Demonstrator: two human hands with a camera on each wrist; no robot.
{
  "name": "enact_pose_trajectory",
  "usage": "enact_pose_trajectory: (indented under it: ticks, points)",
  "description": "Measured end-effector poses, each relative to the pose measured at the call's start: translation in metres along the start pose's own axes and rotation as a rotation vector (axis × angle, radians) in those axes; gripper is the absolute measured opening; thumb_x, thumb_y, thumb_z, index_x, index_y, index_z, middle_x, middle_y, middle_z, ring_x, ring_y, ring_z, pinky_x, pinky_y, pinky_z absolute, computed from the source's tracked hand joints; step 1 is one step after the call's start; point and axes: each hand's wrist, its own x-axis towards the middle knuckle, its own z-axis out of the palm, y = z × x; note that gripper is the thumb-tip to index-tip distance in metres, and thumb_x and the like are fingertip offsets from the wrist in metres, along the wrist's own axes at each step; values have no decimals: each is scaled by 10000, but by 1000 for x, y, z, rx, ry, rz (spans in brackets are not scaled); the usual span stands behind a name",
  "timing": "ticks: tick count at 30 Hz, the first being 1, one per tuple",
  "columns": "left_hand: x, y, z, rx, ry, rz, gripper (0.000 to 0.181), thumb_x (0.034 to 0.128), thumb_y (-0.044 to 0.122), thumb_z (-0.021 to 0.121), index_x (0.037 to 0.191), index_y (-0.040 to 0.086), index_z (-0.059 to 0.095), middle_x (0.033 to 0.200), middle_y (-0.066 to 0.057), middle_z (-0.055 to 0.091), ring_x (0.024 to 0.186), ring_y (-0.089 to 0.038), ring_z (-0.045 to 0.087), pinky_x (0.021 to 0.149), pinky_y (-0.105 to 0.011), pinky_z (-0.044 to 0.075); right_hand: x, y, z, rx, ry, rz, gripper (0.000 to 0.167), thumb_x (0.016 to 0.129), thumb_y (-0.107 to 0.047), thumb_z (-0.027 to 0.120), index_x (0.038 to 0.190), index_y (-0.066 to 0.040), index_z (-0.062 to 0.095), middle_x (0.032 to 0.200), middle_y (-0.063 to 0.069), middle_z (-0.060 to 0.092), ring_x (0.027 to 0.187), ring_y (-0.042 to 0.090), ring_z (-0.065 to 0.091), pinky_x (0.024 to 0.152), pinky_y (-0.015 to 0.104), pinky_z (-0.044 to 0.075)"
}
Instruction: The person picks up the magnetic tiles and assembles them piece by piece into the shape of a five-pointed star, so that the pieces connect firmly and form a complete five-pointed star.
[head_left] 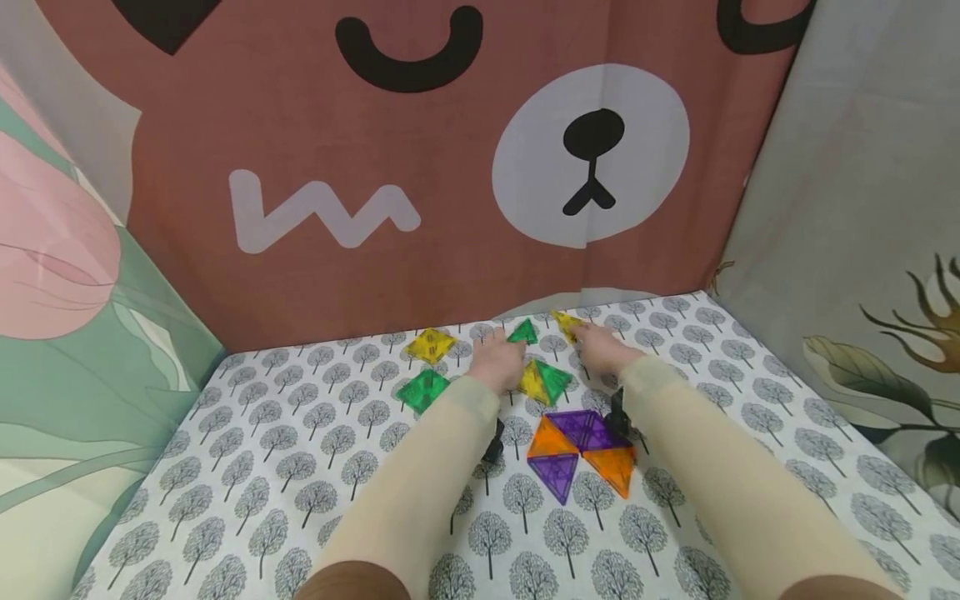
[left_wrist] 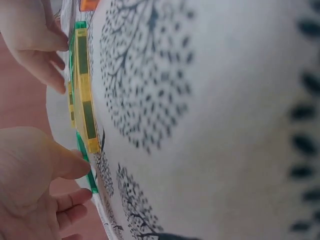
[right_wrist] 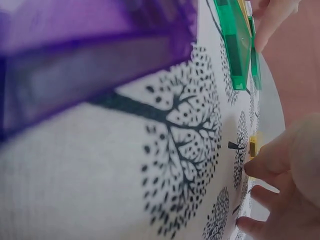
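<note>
Near the back edge of the table, my left hand (head_left: 498,360) touches a small green translucent triangle tile (head_left: 523,332) with its thumb, the fingers loosely spread in the left wrist view. To the right, my right hand (head_left: 602,348) has its fingertips at a yellow triangle tile (head_left: 567,322) and partly covers it. In the right wrist view its thumb and fingers are apart, beside the yellow tile's edge. Between the forearms lies a yellow-and-green diamond of tiles (head_left: 534,383). Closer to me, purple tiles (head_left: 555,475) and orange tiles (head_left: 612,468) join in a fan shape.
Left of my left hand lie a yellow diamond (head_left: 431,345) and a green diamond (head_left: 422,390). A white cloth with tree prints (head_left: 285,467) covers the table. Behind it hangs a brown bear-print curtain (head_left: 315,283), with patterned cloth at both sides.
</note>
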Motion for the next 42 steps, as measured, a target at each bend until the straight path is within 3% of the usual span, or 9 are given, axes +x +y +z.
enact_pose_trajectory:
  ticks: [7,11,17,22,25,29,32,37,42]
  points:
    - [1,-5,-3,26,-1,-6,439,1051,253,415,1479,178,482,1538,-141,349,1443,-333,218,1179,-521,162,0,-3,1,25,20,-58,561,902,140,363,1461,96,372,1535,292,281,1406,465,246,1147,551,220]
    - [4,-7,-3,3,8,-15,294,1009,210,488,1212,152,693,1452,-93,490,1411,-288,309,1176,-498,180,1,-2,2,65,59,-83,531,890,162,378,1409,88,462,1469,281,402,1369,447,336,1124,551,287]
    - [3,-11,-2,-5,5,-58,167,971,159,541,941,155,706,1298,-71,603,1290,-278,451,1152,-508,233,2,2,1,11,49,-35,527,982,47,394,1498,90,291,1544,304,244,1421,460,213,1163,546,172]
    - [-1,-13,-2,-26,-6,-75,226,973,162,529,1096,121,714,1397,-106,537,1340,-314,402,1158,-524,213,3,5,4,15,-12,-3,581,936,101,379,1505,92,263,1529,299,284,1407,460,247,1150,552,206]
    - [1,-16,0,-12,-17,-70,379,996,195,497,1349,99,596,1453,-116,486,1376,-323,353,1157,-521,212,1,0,2,13,-10,-15,550,931,100,399,1478,75,352,1507,290,338,1364,453,339,1095,535,351]
    - [3,-16,4,0,-10,-78,519,1014,238,473,1517,132,404,1503,-126,423,1400,-331,313,1148,-538,217,1,-6,-1,-57,-1,-41,473,951,44,433,1422,59,466,1509,274,350,1363,453,336,1093,532,354]
    - [1,-11,5,-26,17,-66,549,1020,266,474,1551,205,349,1527,-154,373,1413,-351,284,1151,-563,193,3,-8,-1,-124,-1,-42,440,964,4,427,1393,62,503,1518,264,344,1390,460,280,1146,554,239]
    - [-2,-7,3,-59,31,-42,548,1018,240,478,1547,300,348,1563,-187,278,1436,-364,218,1158,-565,156,6,-9,1,-137,-12,-33,393,978,-15,428,1349,38,546,1455,248,432,1314,435,399,1071,542,373]
    - [-3,-8,4,-35,16,-31,536,999,191,489,1520,285,410,1558,-137,317,1435,-337,233,1165,-552,161,8,-9,5,-115,4,-39,345,965,-9,465,1286,31,586,1331,238,523,1154,397,528,939,505,476]
